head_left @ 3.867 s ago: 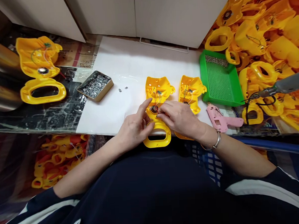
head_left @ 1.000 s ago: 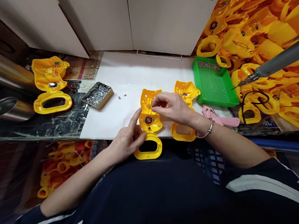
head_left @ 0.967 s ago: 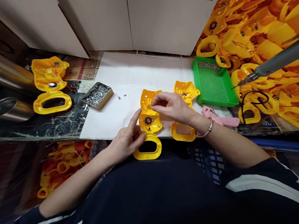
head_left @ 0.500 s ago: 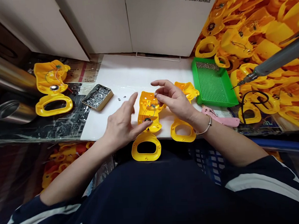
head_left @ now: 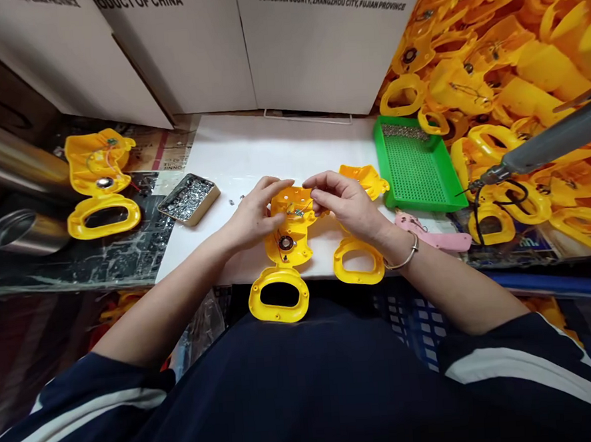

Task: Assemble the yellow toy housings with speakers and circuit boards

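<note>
A yellow plastic toy shell, with thin wires, a small circuit board and a round speaker inside, lies hollow side up at the table's front edge. Its oval ring end hangs over that edge. My left hand is over the shell's left side, thumb and fingers apart, holding nothing visible. At the shell's upper right, my right hand has thumb and forefinger pinched together; whatever sits between them is too small to make out. Another yellow shell lies partly hidden behind my right hand.
A small box of shiny metal parts stands at left, with loose bits beside it. Further left are a yellow shell and a metal cup. Right are a green basket, a pink piece, an electric screwdriver and heaped yellow shells.
My left hand has moved up and right over the shell, uncovering the speaker. My right hand stays pinched near the shell's upper right. The whole view has shifted slightly.
</note>
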Tool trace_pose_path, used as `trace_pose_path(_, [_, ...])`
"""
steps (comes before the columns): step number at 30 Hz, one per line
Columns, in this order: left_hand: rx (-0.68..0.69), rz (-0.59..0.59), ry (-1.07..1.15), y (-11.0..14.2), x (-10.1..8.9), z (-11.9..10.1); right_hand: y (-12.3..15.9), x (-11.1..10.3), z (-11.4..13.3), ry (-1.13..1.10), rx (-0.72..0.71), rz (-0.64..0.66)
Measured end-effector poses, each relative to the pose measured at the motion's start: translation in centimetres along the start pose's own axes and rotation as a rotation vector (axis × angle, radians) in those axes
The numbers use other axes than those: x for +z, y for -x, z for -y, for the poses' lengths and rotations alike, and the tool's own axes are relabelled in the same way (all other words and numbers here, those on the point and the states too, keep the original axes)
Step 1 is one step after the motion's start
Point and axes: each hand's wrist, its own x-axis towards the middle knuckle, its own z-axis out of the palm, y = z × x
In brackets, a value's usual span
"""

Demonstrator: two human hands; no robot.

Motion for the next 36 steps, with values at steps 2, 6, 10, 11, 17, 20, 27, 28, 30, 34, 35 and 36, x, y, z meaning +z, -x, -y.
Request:
trace_pose_path(2, [-0.008,0.021,0.029,-0.1,-0.3,0.0,0.1,-0.1,-0.1,0.008,0.019,-0.014])
trace_pose_path(6, [0.019,0.022,0.017,0.3,-0.4,-0.2,0.2,-0.4,-0.5,0.031,0.017,-0.038])
trace_pose_path(10, [0.048,0.007,-0.046,0.4,-0.1,-0.6,0.0,-0.4,-0.4,-0.033,0.029,-0.035])
trace_pose_path(11, [0.064,0.001,-0.051,0.3,0.1,-0.7,0.0,-0.3,-0.3,-0.055,0.036,-0.032])
trace_pose_path(17, [0.104,-0.17,0.039,-0.4,1.7,-1.7,-0.1,0.4,0.2,-0.085,0.077,-0.068])
trace_pose_path(20, [0.089,-0.204,0.083,-0.5,2.6,-2.0,0.0,0.6,0.2,-0.106,0.071,-0.065])
trace_pose_path(27, [0.038,-0.26,0.164,-0.1,3.4,-2.3,0.8,-0.1,-0.6,-0.066,0.026,-0.069])
trace_pose_path(28, [0.045,-0.256,0.161,0.0,3.4,-2.4,1.0,-0.2,-0.8,-0.054,0.023,-0.064])
trace_pose_path(30, [0.067,-0.256,0.146,0.0,3.5,-2.6,1.4,-0.4,-1.0,-0.023,0.02,-0.038])
trace_pose_path(34, [0.077,-0.253,0.085,-0.2,3.6,-2.7,2.7,-0.7,-0.3,0.157,-0.084,-0.053])
trace_pose_path(35, [0.074,-0.25,0.068,-0.2,3.6,-2.7,3.2,-1.1,0.2,0.223,-0.14,-0.102])
trace_pose_path(36, [0.071,-0.247,0.053,-0.2,3.6,-2.7,3.9,-1.7,0.7,0.29,-0.201,-0.17])
